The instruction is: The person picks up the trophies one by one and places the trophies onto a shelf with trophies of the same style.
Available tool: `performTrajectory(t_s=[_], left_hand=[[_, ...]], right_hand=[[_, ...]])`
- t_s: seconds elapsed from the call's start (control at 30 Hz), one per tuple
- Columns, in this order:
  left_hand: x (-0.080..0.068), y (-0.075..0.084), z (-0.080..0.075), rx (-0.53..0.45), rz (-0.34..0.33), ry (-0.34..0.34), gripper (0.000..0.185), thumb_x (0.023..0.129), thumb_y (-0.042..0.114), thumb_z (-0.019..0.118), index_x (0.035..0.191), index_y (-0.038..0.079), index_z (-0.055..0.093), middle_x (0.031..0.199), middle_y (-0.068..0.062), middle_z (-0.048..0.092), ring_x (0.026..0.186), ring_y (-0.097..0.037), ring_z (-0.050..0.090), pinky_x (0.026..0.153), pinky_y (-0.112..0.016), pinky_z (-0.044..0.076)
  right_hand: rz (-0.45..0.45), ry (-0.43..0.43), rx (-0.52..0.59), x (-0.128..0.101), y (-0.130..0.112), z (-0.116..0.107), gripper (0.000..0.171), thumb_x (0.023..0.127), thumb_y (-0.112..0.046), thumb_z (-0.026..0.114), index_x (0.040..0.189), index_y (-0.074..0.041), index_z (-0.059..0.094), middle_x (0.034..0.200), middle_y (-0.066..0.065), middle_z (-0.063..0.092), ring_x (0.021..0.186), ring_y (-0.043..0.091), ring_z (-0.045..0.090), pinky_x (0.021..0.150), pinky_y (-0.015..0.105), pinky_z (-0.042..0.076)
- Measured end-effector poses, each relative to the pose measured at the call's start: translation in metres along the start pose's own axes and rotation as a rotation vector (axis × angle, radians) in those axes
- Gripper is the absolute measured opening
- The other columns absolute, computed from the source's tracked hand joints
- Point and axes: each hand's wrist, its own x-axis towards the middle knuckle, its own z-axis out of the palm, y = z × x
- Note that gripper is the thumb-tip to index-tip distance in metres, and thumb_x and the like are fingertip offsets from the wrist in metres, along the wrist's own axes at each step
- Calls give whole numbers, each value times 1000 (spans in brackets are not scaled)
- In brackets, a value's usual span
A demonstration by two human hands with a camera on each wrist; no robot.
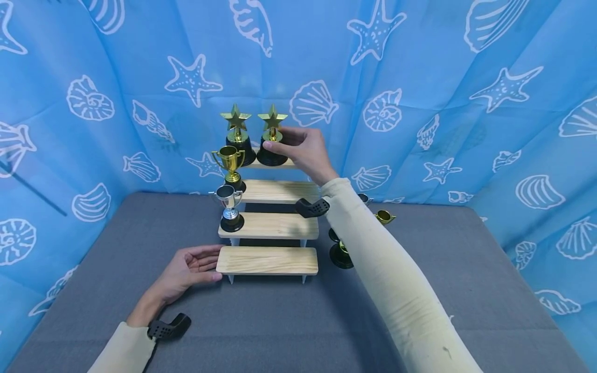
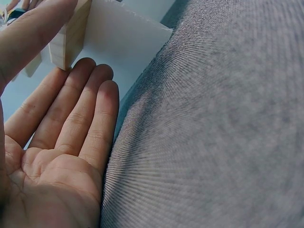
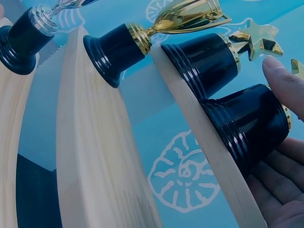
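Observation:
A four-step wooden stand [image 1: 268, 260] sits on the grey table. On its top step are two gold star trophies with black bases. My right hand [image 1: 280, 140] holds the right star trophy [image 1: 272, 137] with thumb and fingers curled round it. In the right wrist view its base [image 3: 247, 118] rests on the top step [image 3: 209, 161], beside the left star trophy [image 3: 204, 61]. A gold cup [image 1: 229, 166] stands on the second step and a silver cup [image 1: 229, 207] on the third. My left hand [image 1: 205, 264] lies flat, its straight fingers against the bottom step's left end [image 2: 71, 38].
Behind my right forearm, more small trophies lie on the table, among them a gold cup on its side [image 1: 384, 216] and a black base [image 1: 340, 255]. Blue seashell-print cloth [image 1: 420, 77] walls in the table at the back and both sides. Grey cloth [image 2: 213, 118] covers the table.

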Motion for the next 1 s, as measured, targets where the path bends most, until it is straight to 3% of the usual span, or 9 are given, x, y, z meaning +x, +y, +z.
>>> performTrajectory(t_s=[0.57, 1.0], left_hand=[[1, -1, 0, 6, 2, -2, 74, 82, -4, 80, 144, -17, 40, 142, -37, 48, 118, -13, 65, 101, -30, 53], [0, -3, -2, 7, 18, -12, 73, 83, -5, 79, 143, -17, 41, 142, -37, 48, 118, -13, 65, 101, -29, 53]], right_hand=[[-10, -7, 46, 3, -1, -1, 61, 84, -33, 85, 136, -8, 64, 132, 6, 67, 122, 19, 62, 101, 29, 53], [-13, 2, 142, -5, -2, -11, 59, 85, -24, 84, 137, -3, 63, 132, 12, 66, 119, 19, 63, 98, 29, 55]])
